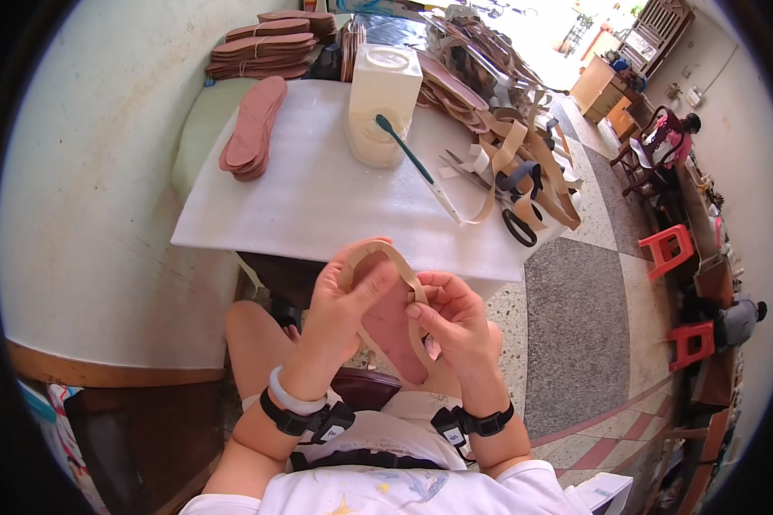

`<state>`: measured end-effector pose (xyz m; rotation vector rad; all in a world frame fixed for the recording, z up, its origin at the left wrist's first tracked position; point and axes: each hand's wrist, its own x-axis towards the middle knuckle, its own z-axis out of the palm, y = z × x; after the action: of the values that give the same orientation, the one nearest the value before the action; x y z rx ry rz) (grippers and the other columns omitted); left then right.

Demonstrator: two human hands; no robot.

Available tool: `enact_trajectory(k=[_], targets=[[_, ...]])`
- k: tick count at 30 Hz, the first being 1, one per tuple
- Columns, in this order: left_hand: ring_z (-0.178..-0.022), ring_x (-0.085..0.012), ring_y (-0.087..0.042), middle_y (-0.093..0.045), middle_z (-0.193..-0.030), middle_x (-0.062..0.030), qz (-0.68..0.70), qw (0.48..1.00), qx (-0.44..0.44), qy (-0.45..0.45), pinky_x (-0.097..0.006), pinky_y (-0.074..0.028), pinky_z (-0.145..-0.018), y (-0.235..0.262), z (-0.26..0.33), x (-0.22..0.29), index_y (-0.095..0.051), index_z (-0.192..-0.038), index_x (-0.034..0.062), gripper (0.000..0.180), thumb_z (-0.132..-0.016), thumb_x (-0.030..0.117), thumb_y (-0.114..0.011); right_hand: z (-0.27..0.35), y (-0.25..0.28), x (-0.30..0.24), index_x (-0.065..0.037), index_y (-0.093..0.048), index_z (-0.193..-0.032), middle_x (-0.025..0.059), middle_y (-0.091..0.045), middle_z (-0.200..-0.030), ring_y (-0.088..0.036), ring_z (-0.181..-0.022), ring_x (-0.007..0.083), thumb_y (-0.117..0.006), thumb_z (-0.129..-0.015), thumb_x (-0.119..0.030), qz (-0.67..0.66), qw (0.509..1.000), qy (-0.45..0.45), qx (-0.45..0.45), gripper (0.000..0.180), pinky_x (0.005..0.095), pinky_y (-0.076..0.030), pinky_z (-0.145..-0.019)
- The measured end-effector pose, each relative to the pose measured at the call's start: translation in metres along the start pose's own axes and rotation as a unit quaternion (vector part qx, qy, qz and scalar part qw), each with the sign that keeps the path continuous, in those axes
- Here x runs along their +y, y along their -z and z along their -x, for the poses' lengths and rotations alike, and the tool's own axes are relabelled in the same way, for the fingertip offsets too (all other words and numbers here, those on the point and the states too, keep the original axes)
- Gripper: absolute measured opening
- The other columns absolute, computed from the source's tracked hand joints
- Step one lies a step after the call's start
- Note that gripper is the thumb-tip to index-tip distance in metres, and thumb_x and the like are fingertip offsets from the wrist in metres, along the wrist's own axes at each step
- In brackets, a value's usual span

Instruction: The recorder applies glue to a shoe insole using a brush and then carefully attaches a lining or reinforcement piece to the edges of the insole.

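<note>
Both wrists carry black strap-on sensor bands, the left also a pale bangle. Person seated, knees below the white foam-covered table (318, 197). Left hand (339, 309) closed on the pink shoe insole (391, 326), thumb pressed across its upper part. Right hand (455, 322) pinches the tan leather strip (378, 253) against the insole's right edge, fingertips together. Strip loops around the insole's toe end. Insole held upright just in front of the table's near edge, above the lap.

On the table: translucent plastic jar (382, 103) near centre; teal-handled brush (412, 159) just right of the jar; stack of pink insoles (253, 129) toward the table's left; black-handled scissors (511, 219) and loose tan strips (532, 163) along its right edge.
</note>
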<state>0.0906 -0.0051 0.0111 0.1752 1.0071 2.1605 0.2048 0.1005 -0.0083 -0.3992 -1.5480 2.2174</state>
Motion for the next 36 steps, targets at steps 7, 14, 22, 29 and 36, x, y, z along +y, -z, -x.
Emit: enact_trajectory(k=[7,14,22,29,36], targets=[[-0.091,-0.0115,-0.064,-0.068,-0.101,-0.0057,-0.025,0.998,-0.057,-0.011,-0.026,-0.051,-0.081,0.021,-0.002,-0.005,-0.063,-0.109,0.0009,0.021,-0.088,0.003,-0.064,0.005,-0.014,-0.011,-0.004,-0.059,-0.111,0.0033,-0.064,-0.094,-0.06,-0.08,0.0096,-0.074,-0.076,-0.002,0.327,0.932,0.108,0.111,0.038,0.0221,-0.048,-0.063],[-0.091,-0.0197,-0.066,-0.067,-0.101,-0.0109,-0.019,0.998,-0.059,-0.013,-0.033,-0.054,-0.082,0.019,-0.002,-0.006,-0.063,-0.106,0.001,0.017,-0.089,0.005,-0.062,0.003,-0.017,-0.009,-0.006,-0.069,-0.095,0.0075,-0.064,-0.088,-0.063,-0.068,0.0172,-0.071,-0.073,0.001,0.489,0.805,0.311,0.127,0.023,0.0264,-0.05,-0.057],[-0.085,-0.0198,-0.067,-0.069,-0.093,-0.0113,0.014,0.999,-0.036,-0.013,-0.033,-0.055,-0.079,0.023,0.002,0.006,-0.065,-0.1,0.0005,0.013,-0.088,0.005,-0.063,0.006,-0.021,-0.017,-0.005,-0.07,-0.099,0.0022,-0.065,-0.087,-0.062,-0.061,0.0159,-0.068,-0.072,0.0,0.591,0.715,0.371,0.042,0.028,0.0274,-0.048,-0.052],[-0.077,-0.0167,-0.067,-0.069,-0.087,-0.0084,-0.076,0.997,-0.025,-0.018,-0.029,-0.055,-0.072,0.015,0.0,0.013,-0.066,-0.095,-0.0012,0.015,-0.081,-0.004,-0.068,0.006,-0.019,-0.019,-0.002,-0.066,-0.1,0.0003,-0.06,-0.082,-0.061,-0.063,0.0139,-0.068,-0.074,-0.005,0.636,0.672,0.379,0.009,0.027,0.0266,-0.047,-0.051],[-0.074,-0.0154,-0.067,-0.069,-0.084,-0.0079,-0.076,0.993,0.034,-0.081,-0.028,-0.055,-0.07,0.025,-0.01,0.035,-0.067,-0.089,-0.0002,0.017,-0.075,-0.007,-0.071,-0.006,0.002,-0.043,-0.008,-0.067,-0.103,0.007,-0.066,-0.09,-0.065,-0.073,0.0213,-0.074,-0.073,-0.014,0.569,0.746,0.319,-0.134,0.031,0.0307,-0.052,-0.063]])
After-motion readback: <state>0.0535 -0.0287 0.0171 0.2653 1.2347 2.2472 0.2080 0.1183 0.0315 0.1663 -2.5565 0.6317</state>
